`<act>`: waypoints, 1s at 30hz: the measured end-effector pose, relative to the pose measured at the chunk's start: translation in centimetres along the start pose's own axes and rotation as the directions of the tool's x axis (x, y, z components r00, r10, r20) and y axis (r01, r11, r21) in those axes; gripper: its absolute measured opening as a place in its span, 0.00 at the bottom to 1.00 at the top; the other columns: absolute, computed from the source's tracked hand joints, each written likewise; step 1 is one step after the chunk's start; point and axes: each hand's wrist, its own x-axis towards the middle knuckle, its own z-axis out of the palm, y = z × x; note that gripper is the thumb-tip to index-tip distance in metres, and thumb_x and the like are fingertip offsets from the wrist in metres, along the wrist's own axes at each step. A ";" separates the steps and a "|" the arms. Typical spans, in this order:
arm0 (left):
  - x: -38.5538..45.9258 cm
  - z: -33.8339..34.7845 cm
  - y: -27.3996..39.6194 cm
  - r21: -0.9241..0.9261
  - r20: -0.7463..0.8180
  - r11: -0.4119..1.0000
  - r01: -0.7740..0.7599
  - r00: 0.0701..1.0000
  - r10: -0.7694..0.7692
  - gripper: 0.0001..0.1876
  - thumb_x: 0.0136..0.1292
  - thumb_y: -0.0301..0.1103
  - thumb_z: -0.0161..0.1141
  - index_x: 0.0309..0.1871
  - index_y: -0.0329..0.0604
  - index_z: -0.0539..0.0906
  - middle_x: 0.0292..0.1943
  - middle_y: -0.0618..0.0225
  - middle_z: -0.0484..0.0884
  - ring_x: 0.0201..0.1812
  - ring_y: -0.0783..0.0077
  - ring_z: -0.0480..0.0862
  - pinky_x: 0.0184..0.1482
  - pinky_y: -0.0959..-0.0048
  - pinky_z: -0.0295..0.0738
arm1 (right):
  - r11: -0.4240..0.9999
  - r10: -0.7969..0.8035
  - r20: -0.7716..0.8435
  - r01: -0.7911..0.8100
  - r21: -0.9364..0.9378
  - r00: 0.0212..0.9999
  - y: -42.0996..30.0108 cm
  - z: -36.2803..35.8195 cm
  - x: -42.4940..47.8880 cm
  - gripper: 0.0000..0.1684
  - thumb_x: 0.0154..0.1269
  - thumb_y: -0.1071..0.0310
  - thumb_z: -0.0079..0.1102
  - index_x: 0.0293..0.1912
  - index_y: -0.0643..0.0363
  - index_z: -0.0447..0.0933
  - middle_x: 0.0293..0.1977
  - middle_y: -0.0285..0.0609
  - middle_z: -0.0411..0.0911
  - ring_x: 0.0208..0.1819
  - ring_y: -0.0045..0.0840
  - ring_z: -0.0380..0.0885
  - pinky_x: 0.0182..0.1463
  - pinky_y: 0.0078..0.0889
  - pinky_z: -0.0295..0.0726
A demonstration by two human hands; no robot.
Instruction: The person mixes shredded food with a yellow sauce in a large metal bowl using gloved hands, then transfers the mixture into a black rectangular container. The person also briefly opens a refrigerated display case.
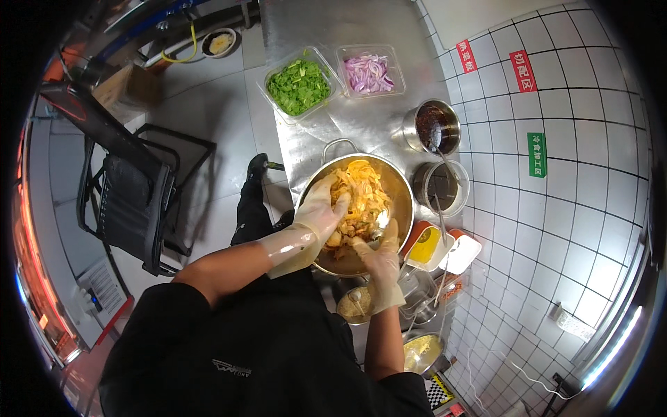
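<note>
A two-handled steel bowl (408, 208) stands in front of me on the worktop. In it lies a mixed heap of seasoned food (363, 193), orange-yellow strips and brownish pieces. Both my hands wear loose translucent disposable gloves. My left hand (324, 203) reaches over the bowl's near left rim and cups the left side of the heap. Some of its fingers are hidden against the food, so its grip is unclear. At the lower right of the bowl my right hand (379, 250) has its fingers spread, with the tips at the edge of the food.
Beyond the bowl are tubs of chopped green herbs (299, 86) and sliced red onion (367, 73). A steel pot of dark sauce (432, 125), a tub of dark liquid (443, 190) and an orange-white container of yellow oil (423, 245) line the tiled wall (583, 172). A folding chair (130, 187) stands left.
</note>
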 end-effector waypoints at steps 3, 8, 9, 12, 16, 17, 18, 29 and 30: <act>1.4 3.4 -2.4 0.022 0.089 0.998 0.053 0.995 -0.055 0.40 0.86 0.63 0.59 0.85 0.38 0.75 0.79 0.35 0.81 0.80 0.37 0.81 0.84 0.52 0.75 | 0.594 -0.231 0.074 0.201 -0.779 0.970 6.0 3.0 2.6 0.65 0.72 0.66 0.84 0.95 0.54 0.51 0.84 0.54 0.72 0.84 0.46 0.73 0.85 0.44 0.78; 2.5 1.6 1.3 0.018 0.238 0.976 -0.219 0.949 0.209 0.34 0.88 0.57 0.59 0.83 0.42 0.78 0.70 0.34 0.88 0.72 0.34 0.88 0.79 0.49 0.79 | 0.764 -0.341 0.105 0.341 -0.548 0.934 4.5 1.9 4.6 0.60 0.69 0.67 0.87 0.92 0.57 0.62 0.81 0.51 0.77 0.82 0.41 0.76 0.85 0.40 0.78; 2.7 -0.3 2.8 0.007 0.276 0.969 -0.248 0.932 0.236 0.33 0.88 0.56 0.59 0.83 0.40 0.79 0.71 0.33 0.87 0.73 0.34 0.87 0.78 0.49 0.80 | 0.960 -0.180 0.025 0.181 -0.212 0.983 2.3 0.7 3.8 0.58 0.70 0.70 0.87 0.91 0.54 0.64 0.78 0.47 0.82 0.79 0.36 0.81 0.83 0.35 0.79; 4.9 -1.3 3.6 0.137 0.100 0.930 -0.341 0.939 0.329 0.35 0.89 0.56 0.55 0.83 0.36 0.79 0.74 0.37 0.86 0.72 0.36 0.87 0.79 0.50 0.79 | 0.748 -0.240 0.000 0.185 -0.638 0.971 0.8 -3.4 6.9 0.64 0.68 0.61 0.87 0.93 0.57 0.59 0.80 0.58 0.80 0.83 0.44 0.79 0.84 0.44 0.81; 7.2 4.0 0.9 0.361 0.262 0.908 -0.214 0.957 0.121 0.35 0.90 0.60 0.51 0.82 0.40 0.81 0.74 0.41 0.87 0.77 0.41 0.84 0.83 0.55 0.77 | 0.679 0.020 -0.127 -0.107 -0.726 0.992 -0.8 1.7 7.9 0.73 0.72 0.62 0.85 0.98 0.50 0.41 0.89 0.56 0.68 0.87 0.47 0.73 0.90 0.44 0.73; 7.5 4.7 -0.2 0.305 0.226 0.921 -0.242 0.958 0.177 0.34 0.90 0.58 0.51 0.82 0.40 0.81 0.74 0.41 0.87 0.77 0.42 0.85 0.82 0.55 0.77 | 0.766 0.057 -0.136 -0.130 -0.629 0.989 -1.6 1.5 7.6 0.73 0.72 0.63 0.85 0.98 0.50 0.40 0.90 0.55 0.66 0.88 0.48 0.72 0.90 0.44 0.73; 7.6 4.8 -1.2 0.251 0.186 0.930 -0.268 0.956 0.225 0.32 0.91 0.56 0.52 0.81 0.41 0.82 0.74 0.42 0.87 0.76 0.43 0.85 0.81 0.54 0.78 | 0.839 0.098 -0.136 -0.155 -0.521 0.986 -2.5 1.2 6.6 0.73 0.73 0.64 0.84 0.98 0.49 0.39 0.91 0.54 0.64 0.88 0.49 0.71 0.90 0.44 0.72; 1.4 0.2 2.5 -0.002 0.218 0.993 -0.117 0.969 0.114 0.32 0.89 0.49 0.59 0.87 0.42 0.75 0.77 0.39 0.82 0.80 0.41 0.81 0.84 0.50 0.73 | 0.996 -0.064 -0.176 0.052 -0.076 0.982 3.3 1.0 3.8 0.81 0.70 0.50 0.88 0.99 0.47 0.33 0.81 0.64 0.78 0.77 0.51 0.83 0.80 0.45 0.83; 0.9 -1.6 3.0 -0.037 0.164 0.994 -0.099 0.981 0.103 0.33 0.88 0.50 0.60 0.87 0.41 0.75 0.78 0.38 0.82 0.81 0.41 0.80 0.84 0.50 0.73 | 0.997 -0.076 -0.141 0.071 -0.043 0.987 0.3 0.9 1.7 0.78 0.74 0.49 0.85 0.99 0.45 0.33 0.79 0.65 0.79 0.76 0.52 0.83 0.80 0.45 0.82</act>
